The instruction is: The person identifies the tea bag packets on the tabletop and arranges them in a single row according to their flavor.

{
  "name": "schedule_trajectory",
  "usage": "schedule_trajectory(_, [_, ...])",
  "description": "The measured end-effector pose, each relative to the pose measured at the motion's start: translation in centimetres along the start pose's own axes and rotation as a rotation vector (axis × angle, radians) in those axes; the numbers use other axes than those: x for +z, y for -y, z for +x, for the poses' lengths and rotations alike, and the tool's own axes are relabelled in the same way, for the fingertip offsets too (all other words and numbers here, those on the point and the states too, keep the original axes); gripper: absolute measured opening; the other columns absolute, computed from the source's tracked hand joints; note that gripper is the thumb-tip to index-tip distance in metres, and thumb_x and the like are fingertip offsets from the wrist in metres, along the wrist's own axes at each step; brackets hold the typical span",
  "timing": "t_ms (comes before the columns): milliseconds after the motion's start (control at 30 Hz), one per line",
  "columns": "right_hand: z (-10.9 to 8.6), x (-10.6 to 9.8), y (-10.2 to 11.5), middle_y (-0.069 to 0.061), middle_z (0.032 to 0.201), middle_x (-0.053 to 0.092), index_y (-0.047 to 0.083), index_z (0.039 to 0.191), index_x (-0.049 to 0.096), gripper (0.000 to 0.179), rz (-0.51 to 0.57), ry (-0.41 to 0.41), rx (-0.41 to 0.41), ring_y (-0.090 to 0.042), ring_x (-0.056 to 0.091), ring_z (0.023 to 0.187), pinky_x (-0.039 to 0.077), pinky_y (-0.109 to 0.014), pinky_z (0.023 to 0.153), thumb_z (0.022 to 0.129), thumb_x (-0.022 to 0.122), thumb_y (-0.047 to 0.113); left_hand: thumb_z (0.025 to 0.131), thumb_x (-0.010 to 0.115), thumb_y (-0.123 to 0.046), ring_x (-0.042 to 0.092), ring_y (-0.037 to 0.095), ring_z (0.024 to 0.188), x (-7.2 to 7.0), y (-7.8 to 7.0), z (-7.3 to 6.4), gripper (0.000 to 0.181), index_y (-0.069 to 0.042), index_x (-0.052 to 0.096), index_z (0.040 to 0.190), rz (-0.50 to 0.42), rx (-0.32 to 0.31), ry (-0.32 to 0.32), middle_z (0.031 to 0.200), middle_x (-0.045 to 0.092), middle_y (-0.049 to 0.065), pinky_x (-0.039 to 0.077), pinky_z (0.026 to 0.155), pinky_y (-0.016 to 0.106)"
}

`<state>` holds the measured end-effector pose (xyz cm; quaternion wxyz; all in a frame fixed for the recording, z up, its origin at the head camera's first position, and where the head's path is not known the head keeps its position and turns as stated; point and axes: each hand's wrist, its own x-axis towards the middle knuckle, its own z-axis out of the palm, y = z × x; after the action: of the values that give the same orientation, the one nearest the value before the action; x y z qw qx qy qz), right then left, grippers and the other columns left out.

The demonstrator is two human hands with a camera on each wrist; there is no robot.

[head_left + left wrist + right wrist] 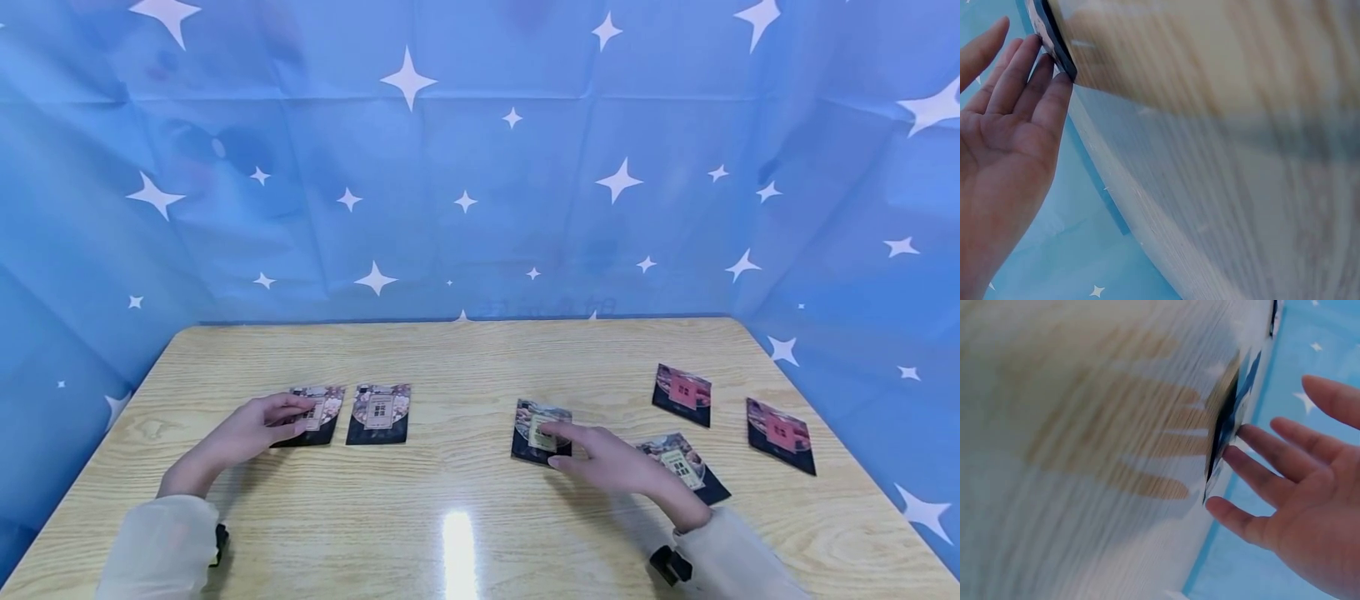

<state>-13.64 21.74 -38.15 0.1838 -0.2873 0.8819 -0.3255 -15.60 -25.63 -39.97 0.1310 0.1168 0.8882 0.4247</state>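
Observation:
Flat dark packets with floral prints and coloured labels lie on the table. My left hand rests its straight fingertips on a pink-labelled packet at the left, partly covering it. In the left wrist view the thumb stands apart from that packet. Just right of it lies a matching pink-labelled packet. My right hand reaches over a yellow-green-labelled packet, extended fingertips at its face. The right wrist view shows this packet edge-on, with the fingers spread and the thumb away from it.
Another yellow-green-labelled packet lies beside my right wrist, partly behind it. Two red-labelled packets, one farther back and one near the right edge, lie beyond. Blue star-printed cloth walls off the wooden table at back and sides.

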Motion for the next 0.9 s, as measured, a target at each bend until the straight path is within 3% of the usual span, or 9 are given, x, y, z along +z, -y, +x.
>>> schedule_trajectory(33, [0.1,0.0,0.0,-0.021,0.136,0.042,-0.001,0.136,0.039,0.051,-0.006,0.003,-0.006,-0.039,0.045,0.116,0.036,-0.053,0.095,0.095,0.051,0.027,0.091,0.058,-0.022,0.043,0.043,0.118,0.0,-0.1,0.0,0.045,0.001,0.049,0.128,0.0,-0.005,-0.001,0.129,0.045,0.028,0.046,0.085,0.046])
schedule_trajectory(200, [1.0,-0.1,0.3,-0.021,0.134,0.044,-0.002,0.135,0.04,0.049,-0.036,0.017,-0.046,-0.037,0.05,0.111,0.037,-0.052,0.094,0.095,0.051,0.025,0.09,0.058,-0.03,0.041,0.043,0.119,0.0,-0.4,-0.1,0.051,0.001,0.048,0.129,-0.007,-0.017,0.0,0.13,0.044,0.027,0.046,0.086,0.046])
schedule_trajectory(233, [1.2,0.0,0.4,-0.021,0.134,0.044,-0.002,0.135,0.04,0.049,-0.041,0.023,-0.052,-0.036,0.055,0.102,0.037,-0.051,0.094,0.095,0.051,0.025,0.09,0.058,-0.03,0.041,0.043,0.119,0.0,-0.4,-0.2,0.051,0.001,0.048,0.129,-0.007,-0.017,0.001,0.13,0.044,0.027,0.046,0.086,0.047])
schedule_trajectory(433, [2.8,-0.1,0.9,-0.023,0.134,0.043,-0.005,0.135,0.039,0.048,-0.047,0.068,-0.088,-0.033,0.053,0.107,0.04,-0.05,0.091,0.096,0.049,0.022,0.091,0.058,-0.026,0.041,0.043,0.119,-0.1,-0.3,-0.2,0.048,0.002,0.048,0.129,-0.009,-0.008,0.004,0.13,0.045,0.027,0.046,0.087,0.046])
schedule_trajectory(467, [3.1,-0.1,1.0,-0.022,0.134,0.042,-0.005,0.135,0.039,0.048,-0.045,0.078,-0.089,-0.034,0.047,0.116,0.039,-0.05,0.092,0.096,0.049,0.022,0.091,0.058,-0.025,0.041,0.043,0.119,-0.1,-0.3,-0.1,0.047,0.002,0.048,0.128,-0.009,-0.006,0.003,0.13,0.045,0.027,0.046,0.086,0.046])
schedule_trajectory(533, [3.8,-0.1,1.2,-0.022,0.135,0.041,-0.005,0.135,0.038,0.048,-0.051,0.096,-0.098,-0.034,0.045,0.119,0.038,-0.049,0.094,0.096,0.049,0.021,0.091,0.057,-0.023,0.041,0.043,0.119,-0.1,-0.2,-0.1,0.045,0.002,0.048,0.128,-0.011,-0.002,0.003,0.13,0.045,0.028,0.046,0.086,0.045])
schedule_trajectory(733, [5.7,0.2,2.0,-0.018,0.139,0.039,-0.002,0.137,0.037,0.049,-0.057,0.139,-0.079,-0.032,0.041,0.123,0.033,-0.049,0.099,0.096,0.048,0.022,0.092,0.057,-0.022,0.042,0.043,0.119,-0.1,0.0,0.0,0.043,0.001,0.049,0.127,-0.008,-0.001,-0.001,0.13,0.044,0.027,0.047,0.085,0.044])
schedule_trajectory(900, [7.1,0.6,3.1,-0.016,0.139,0.039,0.0,0.138,0.036,0.048,-0.076,0.162,-0.071,-0.027,0.058,0.099,0.034,-0.047,0.098,0.096,0.048,0.021,0.092,0.057,-0.021,0.042,0.043,0.118,-0.1,0.0,0.0,0.043,0.002,0.049,0.127,-0.009,0.003,0.002,0.129,0.045,0.028,0.047,0.085,0.044])
